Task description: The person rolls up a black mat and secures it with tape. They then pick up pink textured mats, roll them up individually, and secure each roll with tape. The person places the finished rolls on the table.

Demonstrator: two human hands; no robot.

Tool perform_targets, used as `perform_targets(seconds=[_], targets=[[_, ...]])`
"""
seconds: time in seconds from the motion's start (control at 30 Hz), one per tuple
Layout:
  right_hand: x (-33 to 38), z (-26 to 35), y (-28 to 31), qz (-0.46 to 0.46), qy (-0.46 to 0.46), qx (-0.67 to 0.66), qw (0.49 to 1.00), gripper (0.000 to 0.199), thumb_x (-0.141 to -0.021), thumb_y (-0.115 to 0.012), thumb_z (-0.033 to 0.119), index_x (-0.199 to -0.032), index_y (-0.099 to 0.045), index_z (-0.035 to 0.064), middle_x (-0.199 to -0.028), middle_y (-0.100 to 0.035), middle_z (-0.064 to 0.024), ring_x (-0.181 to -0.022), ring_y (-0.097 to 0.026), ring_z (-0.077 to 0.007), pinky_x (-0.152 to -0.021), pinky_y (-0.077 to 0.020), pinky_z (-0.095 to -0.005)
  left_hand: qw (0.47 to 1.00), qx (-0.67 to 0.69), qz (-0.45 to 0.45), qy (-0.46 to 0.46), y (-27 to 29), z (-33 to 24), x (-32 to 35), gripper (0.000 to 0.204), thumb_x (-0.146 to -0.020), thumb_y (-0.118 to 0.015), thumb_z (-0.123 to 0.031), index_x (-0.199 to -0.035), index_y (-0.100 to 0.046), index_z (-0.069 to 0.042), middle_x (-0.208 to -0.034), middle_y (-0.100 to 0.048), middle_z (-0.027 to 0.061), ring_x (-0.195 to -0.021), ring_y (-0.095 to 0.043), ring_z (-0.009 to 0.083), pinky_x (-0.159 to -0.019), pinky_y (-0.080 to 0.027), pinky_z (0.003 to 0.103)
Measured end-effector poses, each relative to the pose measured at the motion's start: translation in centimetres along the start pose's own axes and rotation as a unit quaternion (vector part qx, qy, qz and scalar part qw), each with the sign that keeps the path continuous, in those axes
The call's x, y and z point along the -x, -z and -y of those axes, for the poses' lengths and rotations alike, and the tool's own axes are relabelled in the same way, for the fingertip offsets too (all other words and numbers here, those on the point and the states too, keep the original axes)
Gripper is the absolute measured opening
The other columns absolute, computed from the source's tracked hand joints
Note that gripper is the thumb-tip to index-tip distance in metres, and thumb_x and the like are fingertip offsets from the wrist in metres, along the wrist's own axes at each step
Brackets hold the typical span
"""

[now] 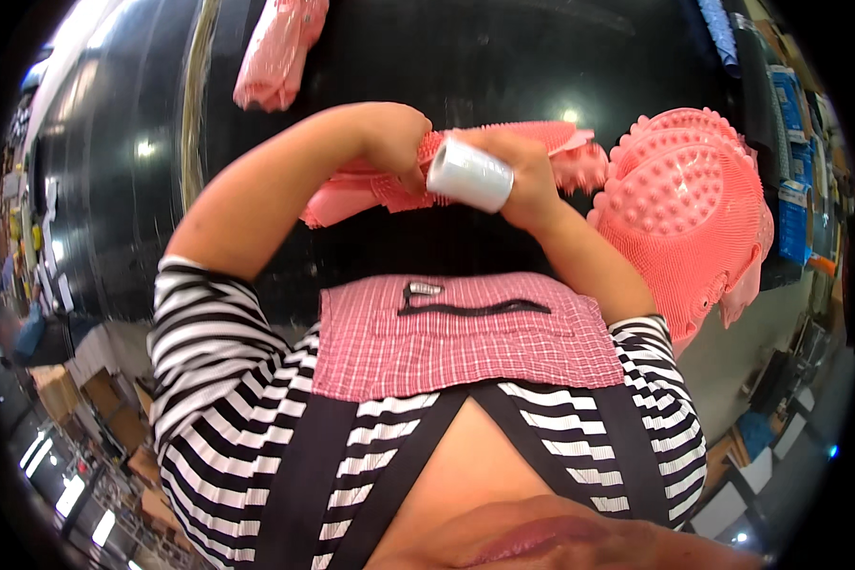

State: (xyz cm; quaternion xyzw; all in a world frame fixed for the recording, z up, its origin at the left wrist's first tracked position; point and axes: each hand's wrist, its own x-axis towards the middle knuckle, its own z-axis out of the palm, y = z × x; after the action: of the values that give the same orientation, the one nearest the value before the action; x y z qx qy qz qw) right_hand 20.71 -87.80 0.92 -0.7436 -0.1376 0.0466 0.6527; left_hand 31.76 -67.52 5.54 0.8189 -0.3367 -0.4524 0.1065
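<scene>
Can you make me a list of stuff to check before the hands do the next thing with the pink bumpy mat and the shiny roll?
1. Left hand gripping the folded pink mat: ok, fingers are closed on its left end.
2. Right hand holding the roll of clear film: ok, it sits firmly in the hand.
3. Film already wound round the mat: cannot tell, the hands hide it.
4. Mat staying folded: ok, both hands keep it bunched.
5. Pile of pink mats on the right, apart from the hands: ok, close but not touching.
6. Black table under the hands: ok, open space there.
</scene>
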Motion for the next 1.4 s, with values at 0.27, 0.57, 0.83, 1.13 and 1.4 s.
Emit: perform_targets(seconds=[0.27, 0.57, 0.83, 1.13, 1.4], targets=[[2.1, -1.1, -1.2, 0.002, 0.232, 0.19, 0.954, 0.034, -0.079, -0.08, 0.013, -0.111, -0.076, 0.0049, -0.113, -0.075, -0.0128, -0.113, -0.071, -0.0316, -0.097, -0.0554, -0.0404, 0.991, 0.108, -0.076, 0.018, 0.4, 5.3, -1.9, 0.054, -0.071, -0.087, -0.021, -0.118, -0.067, -0.002, -0.112, -0.07, 0.0135, -0.103, -0.068, 0.0269, -0.091, -0.053, 0.036], [-9.1, -2.8, 1.7, -0.046, -0.047, -0.065, 0.996, 0.02, -0.097, -0.065, 0.008, -0.113, -0.074, 0.001, -0.105, -0.074, -0.0016, -0.094, -0.066, -0.0089, -0.082, -0.0537, -0.0255, 0.831, -0.156, -0.534, -0.004, -9.7, 0.1, -0.3, 0.098, -0.069, -0.09, -0.038, -0.147, -0.045, 0.003, -0.144, -0.054, 0.0239, -0.139, -0.047, 0.0402, -0.118, -0.035, 0.048], [-5.1, -3.7, 0.6, 0.019, 0.098, 0.063, 0.993, 0.023, -0.09, -0.07, 0.007, -0.113, -0.073, 0.0037, -0.111, -0.074, -0.0085, -0.099, -0.069, -0.0181, -0.087, -0.0541, -0.032, 0.908, -0.139, -0.39, 0.068, -4.2, 1.6, -3.1, 0.046, -0.077, -0.076, -0.029, -0.115, -0.063, -0.006, -0.113, -0.07, 0.0149, -0.11, -0.068, 0.0332, -0.09, -0.053, 0.048], [9.3, -1.1, 1.2, -0.038, -0.147, -0.153, 0.977, 0.018, -0.093, -0.069, 0.005, -0.11, -0.074, 0.0006, -0.101, -0.073, -0.0017, -0.088, -0.066, -0.0096, -0.078, -0.0535, -0.0254, 0.907, 0.075, -0.398, 0.12, -0.6, 2.5, 0.2, 0.07, -0.069, -0.078, -0.038, -0.125, -0.062, 0.0, -0.115, -0.072, 0.0245, -0.107, -0.07, 0.0391, -0.095, -0.055, 0.044], [15.3, -5.1, 6.3, -0.179, -0.17, -0.017, 0.969, 0.017, -0.1, -0.057, 0.011, -0.111, -0.065, 0.0013, -0.094, -0.071, -0.0087, -0.078, -0.069, -0.0164, -0.069, -0.0564, -0.0304, 0.819, 0.124, -0.526, 0.191, 8.1, 5.7, 0.7, 0.112, -0.074, -0.082, -0.063, -0.156, -0.035, -0.003, -0.146, -0.053, 0.0304, -0.136, -0.052, 0.041, -0.114, -0.042, 0.045]])
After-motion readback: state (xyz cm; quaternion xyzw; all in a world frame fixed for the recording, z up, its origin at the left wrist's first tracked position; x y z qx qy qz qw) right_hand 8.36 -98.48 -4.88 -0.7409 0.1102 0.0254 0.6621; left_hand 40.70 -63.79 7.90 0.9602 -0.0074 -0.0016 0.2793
